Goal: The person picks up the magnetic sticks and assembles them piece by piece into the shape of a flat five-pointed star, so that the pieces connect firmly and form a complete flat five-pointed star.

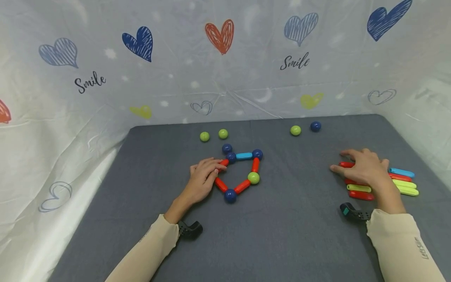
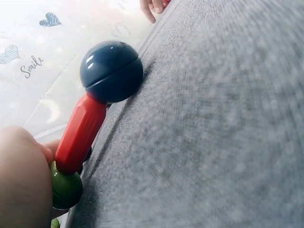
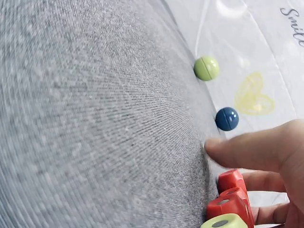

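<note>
Evidently, a smooth dark-grey cloth covered the whole worktop (image 1: pixel 292 235), its far edge meeting a glossy white sheet (image 1: pixel 253 78) that rose behind it and hung down both sides. The sheet was creased near the bottom and printed with scribbled hearts in blue, orange-red and yellow-green, the word "Smile" lettered twice in black.

Left of centre on the cloth lay a closed ring (image 1: pixel 242 187) of glossy red and light-blue rods joined by dark-blue and green balls. The left hand (image 1: pixel 201 181) curled about its left corner, holding a shiny green ball (image 2: pixel 66 189) there. A loose dark-blue ball (image 1: pixel 227 148) sat just beside the ring's upper corner.

Toward the right side, the right hand (image 1: pixel 368 169) spread wide over smooth red, yellow-green and light-blue rods (image 1: pixel 399 177) laid side by side. Near the far edge rested two lime-green balls (image 1: pixel 223 134), and farther right, another lime-green ball (image 1: pixel 295 130) near a navy ball (image 1: pixel 315 126). Cream sleeves (image 1: pixel 141 250) covered both forearms, with black wristbands (image 1: pixel 190 230) at the cuffs.
</note>
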A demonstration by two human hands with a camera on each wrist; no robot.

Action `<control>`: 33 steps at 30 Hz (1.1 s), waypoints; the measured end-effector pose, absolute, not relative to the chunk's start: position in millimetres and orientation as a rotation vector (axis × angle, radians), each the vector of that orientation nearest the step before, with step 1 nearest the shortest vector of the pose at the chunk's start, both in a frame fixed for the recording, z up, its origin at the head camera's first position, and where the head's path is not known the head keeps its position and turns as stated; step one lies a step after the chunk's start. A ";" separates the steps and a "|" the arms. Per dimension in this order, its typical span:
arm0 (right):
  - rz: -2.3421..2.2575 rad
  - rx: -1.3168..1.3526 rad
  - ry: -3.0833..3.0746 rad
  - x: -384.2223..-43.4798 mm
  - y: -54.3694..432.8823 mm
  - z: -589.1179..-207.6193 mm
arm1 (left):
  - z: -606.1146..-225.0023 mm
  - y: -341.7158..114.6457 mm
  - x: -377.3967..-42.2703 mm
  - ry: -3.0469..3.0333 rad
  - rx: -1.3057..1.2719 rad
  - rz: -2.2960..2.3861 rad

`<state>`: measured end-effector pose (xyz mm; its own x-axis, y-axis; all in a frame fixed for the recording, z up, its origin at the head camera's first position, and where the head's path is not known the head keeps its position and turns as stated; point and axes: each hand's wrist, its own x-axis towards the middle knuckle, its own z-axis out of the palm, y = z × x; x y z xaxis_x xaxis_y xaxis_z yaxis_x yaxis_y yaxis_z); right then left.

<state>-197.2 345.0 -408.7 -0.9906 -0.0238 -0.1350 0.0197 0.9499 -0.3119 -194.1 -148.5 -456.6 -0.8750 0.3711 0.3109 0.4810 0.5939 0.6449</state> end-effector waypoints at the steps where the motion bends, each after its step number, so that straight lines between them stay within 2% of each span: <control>1: -0.483 -0.003 2.962 -197.2 345.3 -408.5 | -456.6 -148.5 -194.3 -2.666 -0.709 -1.150; 7: -0.576 -0.077 3.014 -200.4 339.4 -412.9 | -456.2 -147.0 -194.1 -2.634 -0.719 -1.038; 19: -0.636 -0.562 3.123 -205.2 291.3 -420.7 | -453.6 -134.9 -183.5 -2.701 -1.088 -0.726; 25: -0.719 -0.729 3.033 -200.5 259.3 -420.6 | -454.5 -134.3 -183.5 -2.716 -1.111 -0.680; 33: -0.863 -0.826 2.918 -194.9 220.4 -428.6 | -453.8 -134.7 -183.6 -2.718 -1.090 -0.667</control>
<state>-194.9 220.4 -428.6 -0.8628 -0.4816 0.1538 -0.4878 0.7131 -0.5036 -183.6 -134.7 -453.8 -0.7285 0.6231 0.2847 0.6841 0.6398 0.3503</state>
